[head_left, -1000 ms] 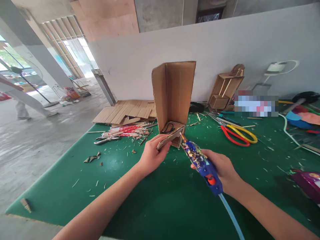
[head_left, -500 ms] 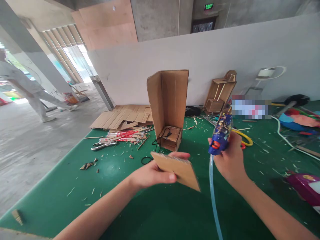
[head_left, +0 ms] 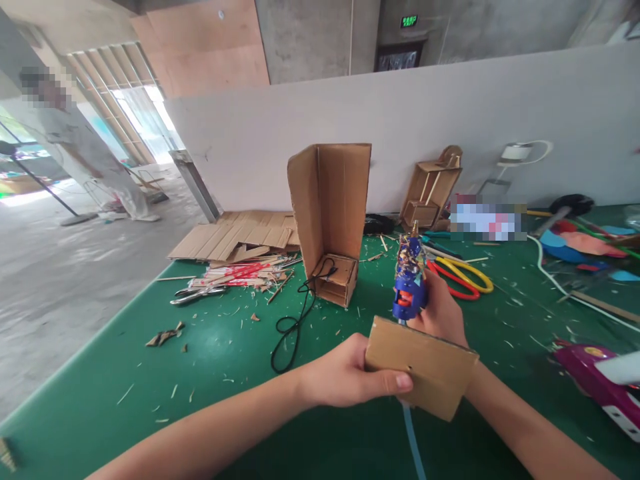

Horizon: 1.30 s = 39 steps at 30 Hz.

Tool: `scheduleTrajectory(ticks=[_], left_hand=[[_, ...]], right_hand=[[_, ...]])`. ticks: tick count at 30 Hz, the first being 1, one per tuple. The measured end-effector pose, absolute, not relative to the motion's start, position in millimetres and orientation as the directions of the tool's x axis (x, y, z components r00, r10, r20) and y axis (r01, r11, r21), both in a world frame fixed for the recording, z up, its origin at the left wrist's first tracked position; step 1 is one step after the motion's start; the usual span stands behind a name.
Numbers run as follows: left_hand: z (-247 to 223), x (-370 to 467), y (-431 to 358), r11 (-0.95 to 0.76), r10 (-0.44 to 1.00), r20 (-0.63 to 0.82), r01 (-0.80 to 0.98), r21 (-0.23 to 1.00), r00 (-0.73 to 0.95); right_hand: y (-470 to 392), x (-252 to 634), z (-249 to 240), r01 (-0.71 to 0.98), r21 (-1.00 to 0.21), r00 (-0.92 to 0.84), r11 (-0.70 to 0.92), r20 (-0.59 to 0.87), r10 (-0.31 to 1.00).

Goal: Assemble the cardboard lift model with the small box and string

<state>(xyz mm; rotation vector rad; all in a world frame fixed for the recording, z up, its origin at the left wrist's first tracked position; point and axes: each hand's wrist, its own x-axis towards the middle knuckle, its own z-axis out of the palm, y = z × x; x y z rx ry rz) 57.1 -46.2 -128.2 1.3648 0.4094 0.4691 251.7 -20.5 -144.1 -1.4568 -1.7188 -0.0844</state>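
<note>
Between thumb and fingers, my left hand (head_left: 350,377) grips a flat cardboard piece (head_left: 425,370) with a small dark hole. My right hand (head_left: 443,307) is closed around a blue glue gun (head_left: 410,283), whose nozzle points up and away. A light blue strip (head_left: 413,443) runs down below the gun. The cardboard piece lies in front of my right wrist and hides part of it. Behind both hands a tall cardboard structure (head_left: 345,200) stands upright on the green table (head_left: 215,387), with a small box section at its base and a black cord (head_left: 287,327) over it.
Cardboard sheets (head_left: 230,237), sticks (head_left: 245,272) and metal pliers (head_left: 197,293) lie left of the structure. Scissors with yellow and red handles (head_left: 463,277) are beyond my right hand. A smaller cardboard model (head_left: 430,190) stands behind. A person (head_left: 85,153) is at far left.
My left hand has moved right with the cardboard piece, which is turned more toward the camera. My right hand and the glue gun have shifted left. The person at far left has changed posture.
</note>
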Motion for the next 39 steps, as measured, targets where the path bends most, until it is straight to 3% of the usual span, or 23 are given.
scheduleTrajectory(ticks=[13, 17, 20, 22, 26, 29, 33, 39], left_hand=[[-123, 55, -47, 0.095, 0.59, -0.056, -0.001, 0.995, 0.806], [-121, 53, -48, 0.075, 0.585, -0.063, 0.024, 0.997, 0.808], [-123, 55, -54, 0.06, 0.588, -0.052, 0.021, 0.998, 0.807], [-124, 57, -59, 0.11, 0.637, -0.056, -0.018, 0.994, 0.769], [-125, 59, -63, 0.213, 0.8, -0.062, -0.186, 0.959, 0.596], [-124, 56, -60, 0.225, 0.864, -0.085, -0.23, 0.947, 0.496], [-126, 52, -55, 0.195, 0.866, -0.072, -0.201, 0.96, 0.495], [-133, 42, -56, 0.13, 0.82, -0.06, -0.083, 0.988, 0.569]], right_hand=[[-23, 255, -142, 0.902, -0.274, -0.042, 0.334, 0.715, 0.698], [-23, 255, -144, 0.901, -0.271, -0.054, 0.339, 0.706, 0.707], [-23, 252, -144, 0.875, -0.353, -0.002, 0.332, 0.683, 0.731], [-23, 249, -142, 0.818, -0.478, 0.065, 0.32, 0.63, 0.774], [-22, 245, -132, 0.548, -0.765, 0.057, 0.337, 0.437, 0.898], [-19, 244, -128, 0.367, -0.898, 0.068, 0.244, 0.288, 0.955], [-14, 247, -132, 0.187, -0.974, 0.138, 0.129, 0.157, 0.978], [-15, 252, -129, 0.001, -0.991, -0.063, 0.133, 0.132, 0.989]])
